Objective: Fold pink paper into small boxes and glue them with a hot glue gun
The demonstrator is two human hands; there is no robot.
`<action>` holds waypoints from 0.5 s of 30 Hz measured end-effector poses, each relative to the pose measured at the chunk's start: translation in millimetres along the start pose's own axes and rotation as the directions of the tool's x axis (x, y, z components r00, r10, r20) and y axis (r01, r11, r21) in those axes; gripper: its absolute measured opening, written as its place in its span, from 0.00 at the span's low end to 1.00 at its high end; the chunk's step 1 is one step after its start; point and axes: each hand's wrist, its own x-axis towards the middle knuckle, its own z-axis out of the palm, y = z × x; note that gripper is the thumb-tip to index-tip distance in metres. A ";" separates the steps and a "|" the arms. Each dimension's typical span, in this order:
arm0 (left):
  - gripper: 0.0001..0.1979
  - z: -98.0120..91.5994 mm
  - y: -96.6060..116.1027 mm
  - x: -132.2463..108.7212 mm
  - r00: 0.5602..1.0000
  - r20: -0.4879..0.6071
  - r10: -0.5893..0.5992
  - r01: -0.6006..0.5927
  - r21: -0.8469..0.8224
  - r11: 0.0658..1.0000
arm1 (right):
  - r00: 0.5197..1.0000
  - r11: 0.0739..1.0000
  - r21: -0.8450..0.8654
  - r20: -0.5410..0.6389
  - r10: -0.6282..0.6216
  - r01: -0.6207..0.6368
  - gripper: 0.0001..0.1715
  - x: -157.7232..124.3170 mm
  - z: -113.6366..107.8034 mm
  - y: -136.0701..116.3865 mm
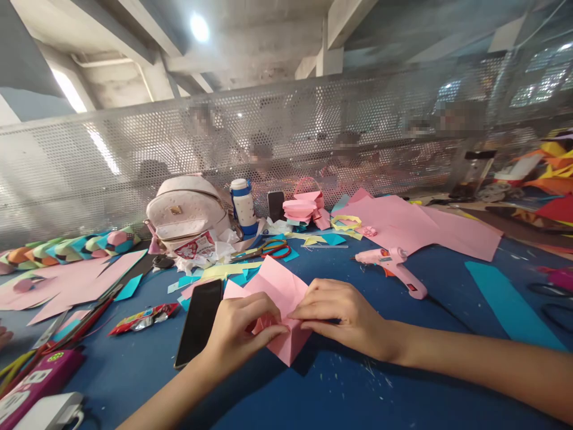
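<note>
A sheet of pink paper [284, 280], folded into a partly open shape with creases, is held between both hands just above the blue table. My left hand [246, 322] pinches its left side, thumb and fingers closed on the paper. On the right, my right hand [340, 316] grips the other side, its fingertips close to the left thumb. The lower tip of the paper points toward me. Beside my left hand lies a black phone [200, 322]. To the right of my right hand rests a pink glue gun [394, 269].
Behind the hands are scissors [264, 252], paper scraps [233, 270], a white backpack [188, 209], a bottle [244, 206] and large pink sheets [416, 224]. A snack wrapper [145, 318] and a purple power strip [40, 382] lie left. A blue paper strip [510, 304] lies right.
</note>
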 end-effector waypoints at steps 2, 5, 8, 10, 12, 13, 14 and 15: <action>0.08 0.1 0.0 0.5 0.999 0.028 -0.036 0.038 -0.090 0.995 | 1.000 1.000 0.004 0.026 0.005 -0.005 0.13 0.5 -1.4 -1.4; 0.10 -1.7 4.4 2.6 0.996 0.041 -0.077 0.084 -0.216 0.973 | 0.998 1.000 0.013 0.060 0.019 -0.019 0.13 1.3 -3.9 -3.3; 0.08 -3.7 8.4 5.1 0.988 0.075 -0.137 0.153 -0.296 0.943 | 0.997 0.999 0.022 0.071 0.028 -0.029 0.13 1.8 -5.1 -3.8; 0.06 -4.5 8.8 6.7 0.980 0.108 -0.167 0.194 -0.323 0.926 | 0.997 0.999 0.034 0.073 0.027 -0.030 0.13 2.0 -5.2 -3.6; 0.05 -4.9 7.6 7.9 0.975 0.128 -0.179 0.213 -0.343 0.915 | 0.997 0.998 0.047 0.072 0.025 -0.029 0.14 2.2 -5.2 -3.5; 0.05 -5.0 6.7 8.2 0.974 0.134 -0.182 0.218 -0.353 0.910 | 0.997 0.998 0.049 0.074 0.026 -0.030 0.14 2.2 -5.2 -3.6; 0.05 -5.1 5.8 8.4 0.973 0.138 -0.182 0.221 -0.362 0.905 | 0.997 0.998 0.049 0.076 0.028 -0.032 0.13 2.3 -5.3 -3.7; 0.04 -5.2 5.1 8.3 0.972 0.144 -0.183 0.225 -0.369 0.902 | 0.997 0.998 0.048 0.077 0.030 -0.034 0.13 2.4 -5.5 -3.8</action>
